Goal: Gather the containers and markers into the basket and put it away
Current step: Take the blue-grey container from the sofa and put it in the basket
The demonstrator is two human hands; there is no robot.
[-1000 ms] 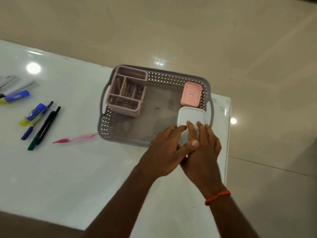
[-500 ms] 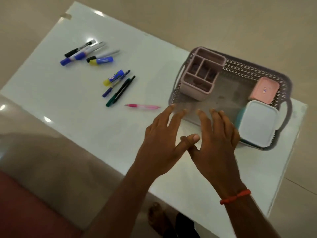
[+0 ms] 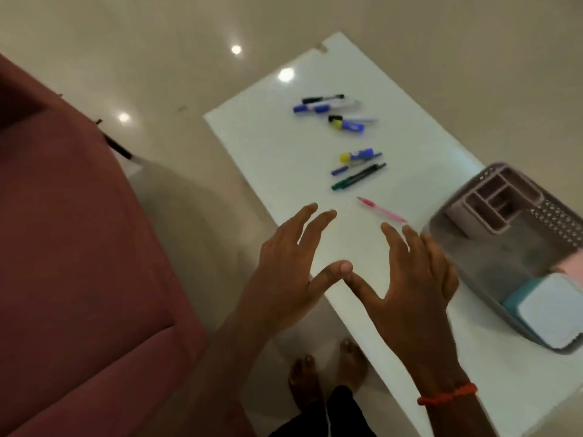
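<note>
A grey perforated basket stands at the right on the white table. Inside it are a pink compartment organiser, a teal container with a white lid and a pink container cut by the frame edge. Several markers lie loose on the table: a far group, a yellow-and-blue one, a nearer cluster and a pink pen. My left hand and my right hand hover over the table with fingers spread, thumbs touching, holding nothing.
A dark red sofa fills the left side. Glossy beige floor tiles surround the table. My bare feet show below the table's near edge. A red thread band circles my right wrist.
My hands let go of the white-lidded container in the basket and drew back leftward, fingers spread. The view swung left, so the markers and sofa came into sight.
</note>
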